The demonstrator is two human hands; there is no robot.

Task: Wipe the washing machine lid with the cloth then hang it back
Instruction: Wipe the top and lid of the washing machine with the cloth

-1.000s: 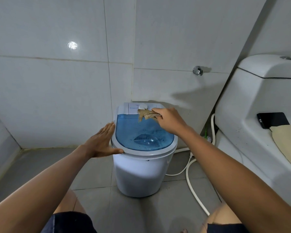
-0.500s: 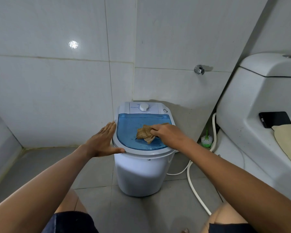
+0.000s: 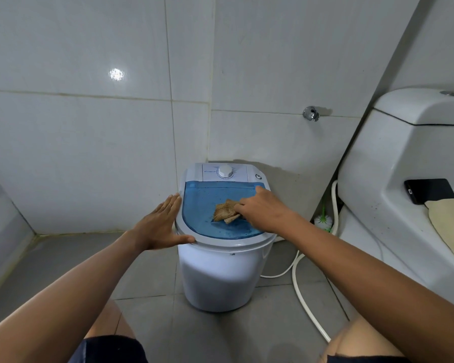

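Observation:
A small white washing machine (image 3: pixel 220 279) stands on the floor against the tiled wall, with a translucent blue lid (image 3: pixel 202 205) and a white dial at its back. A crumpled tan cloth (image 3: pixel 224 212) lies on the middle of the lid. My right hand (image 3: pixel 262 209) presses on the cloth's right side with its fingers over it. My left hand (image 3: pixel 159 226) lies flat, fingers together, against the left rim of the machine, thumb on the front rim.
A white toilet (image 3: pixel 404 166) fills the right side, with a black phone (image 3: pixel 427 191) and a beige mat on it. A white hose (image 3: pixel 304 297) runs along the floor right of the machine. A green-handled brush (image 3: pixel 323 218) stands between the two. A chrome tap (image 3: pixel 310 113) sticks out of the wall.
My right hand brought the cloth from the dial at the back down onto the middle of the lid, then slightly back and to the right. My left hand stayed on the rim.

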